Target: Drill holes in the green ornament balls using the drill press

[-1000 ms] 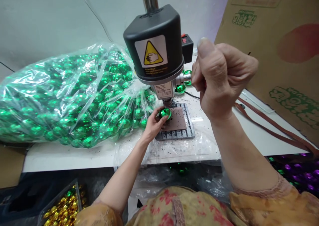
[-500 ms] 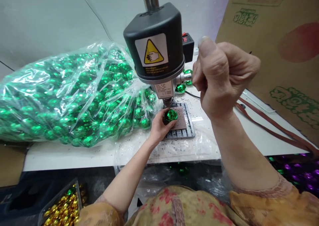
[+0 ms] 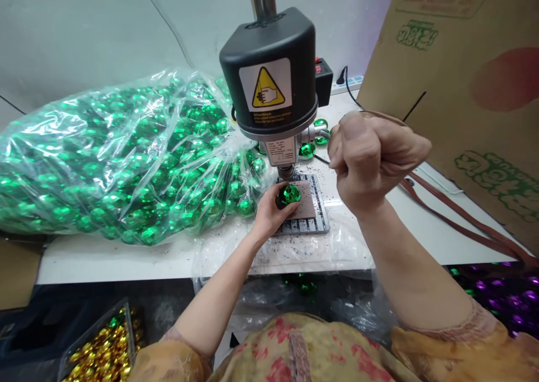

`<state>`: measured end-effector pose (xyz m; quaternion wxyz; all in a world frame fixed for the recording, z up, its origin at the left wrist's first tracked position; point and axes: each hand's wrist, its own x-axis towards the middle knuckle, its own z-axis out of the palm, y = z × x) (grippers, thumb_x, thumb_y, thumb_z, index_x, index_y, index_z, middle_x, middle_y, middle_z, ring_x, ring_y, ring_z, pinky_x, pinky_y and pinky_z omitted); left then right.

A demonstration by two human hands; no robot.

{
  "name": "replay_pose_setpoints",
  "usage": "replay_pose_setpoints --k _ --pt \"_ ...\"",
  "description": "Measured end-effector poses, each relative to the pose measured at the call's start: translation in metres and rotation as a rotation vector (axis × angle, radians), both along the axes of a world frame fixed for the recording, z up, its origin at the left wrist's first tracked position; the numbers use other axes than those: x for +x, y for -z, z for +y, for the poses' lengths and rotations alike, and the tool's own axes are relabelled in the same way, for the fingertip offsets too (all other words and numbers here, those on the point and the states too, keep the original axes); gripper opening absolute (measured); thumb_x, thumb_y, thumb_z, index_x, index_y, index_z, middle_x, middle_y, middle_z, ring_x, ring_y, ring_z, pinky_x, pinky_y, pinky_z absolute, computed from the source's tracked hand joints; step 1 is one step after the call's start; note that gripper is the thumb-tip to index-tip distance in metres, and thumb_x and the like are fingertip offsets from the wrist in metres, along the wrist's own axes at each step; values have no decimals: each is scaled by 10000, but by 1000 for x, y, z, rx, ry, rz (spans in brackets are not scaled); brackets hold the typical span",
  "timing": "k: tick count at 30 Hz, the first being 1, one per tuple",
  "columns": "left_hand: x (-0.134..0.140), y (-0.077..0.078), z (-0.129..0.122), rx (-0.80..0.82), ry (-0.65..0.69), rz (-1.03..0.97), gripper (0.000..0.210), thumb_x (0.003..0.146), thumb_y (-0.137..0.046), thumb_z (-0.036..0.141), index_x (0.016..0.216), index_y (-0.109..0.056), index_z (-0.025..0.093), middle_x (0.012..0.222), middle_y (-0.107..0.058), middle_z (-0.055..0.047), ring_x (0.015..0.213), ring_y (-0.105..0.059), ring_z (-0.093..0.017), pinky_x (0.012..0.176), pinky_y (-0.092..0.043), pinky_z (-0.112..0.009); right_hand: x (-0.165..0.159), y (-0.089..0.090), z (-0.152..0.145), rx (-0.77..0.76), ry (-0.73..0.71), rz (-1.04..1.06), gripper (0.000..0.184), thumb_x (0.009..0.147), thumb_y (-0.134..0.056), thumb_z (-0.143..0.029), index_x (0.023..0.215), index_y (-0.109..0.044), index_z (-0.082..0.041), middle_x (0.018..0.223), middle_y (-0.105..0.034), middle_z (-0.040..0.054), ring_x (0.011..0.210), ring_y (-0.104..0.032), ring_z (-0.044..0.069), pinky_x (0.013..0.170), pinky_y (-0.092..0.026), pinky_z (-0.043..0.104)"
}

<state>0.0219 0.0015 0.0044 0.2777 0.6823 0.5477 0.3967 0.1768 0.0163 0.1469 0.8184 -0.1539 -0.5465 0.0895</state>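
Under the chuck of a small drill press [image 3: 269, 70], my left hand [image 3: 272, 211] grips a shiny green faceted ball [image 3: 291, 193] between thumb and fingers. The ball sits over a flat pinkish-brown board [image 3: 306, 202] on the slotted grey base [image 3: 322, 219]. My right hand [image 3: 374, 157] is closed at the right side of the drill head, wrapped around the press's feed handle [image 3: 324, 134], most of which the fist hides. Whether the drill bit touches the ball cannot be made out.
A large clear plastic bag [image 3: 126, 163] full of green balls fills the table's left side. A few loose green balls [image 3: 307, 150] lie behind the press. A cardboard box [image 3: 455, 79] stands at right near brown straps [image 3: 455, 202]. Below left is a bin of gold balls [image 3: 101, 348].
My right fist has moved downward with the feed handle. My left hand still holds the green ball in about the same place under the chuck. The view has shifted slightly.
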Motion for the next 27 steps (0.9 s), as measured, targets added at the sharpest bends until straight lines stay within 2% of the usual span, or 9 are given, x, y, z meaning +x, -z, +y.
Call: replay_pose_setpoints --k 4,12,17,22,27 --pt "-1 0 0 9 15 -8 545 775 -819 349 1261 -628 195 1177 -727 -87 1036 -684 -250 863 -532 -351 1 3 3 86 -13 -21 534 916 -593 -258 458 -331 -173 408 -292 -58 364 -294 43 386 -201 285" --pt "-1 6 1 30 22 -20 550 784 -816 344 1282 -625 208 1180 -723 -75 1034 -681 -237 864 -536 -338 2 12 -1 134 -3 -46 505 899 -594 -171 471 -325 -165 429 -326 -72 369 -332 24 396 -224 259" --pt "-1 8 1 56 12 -32 531 783 -814 334 1268 -632 218 1189 -724 -78 1059 -681 -242 894 -539 -348 1 16 1 189 12 -43 546 902 -582 -167 514 -197 -161 425 -285 -76 359 -304 14 392 -203 249" --pt "-1 8 1 55 25 -37 525 776 -817 329 1255 -636 210 1180 -726 -74 1051 -680 -242 893 -533 -350 2 19 1 191 31 -48 498 903 -578 -150 504 -279 -160 436 -307 -75 374 -321 15 400 -238 237" --pt "0 7 1 51 11 -57 525 771 -817 323 1250 -636 207 1193 -723 -81 1067 -675 -244 910 -526 -353 5 32 4 272 24 -106 475 873 -575 -106 498 -291 -174 424 -302 -80 359 -293 20 385 -238 245"
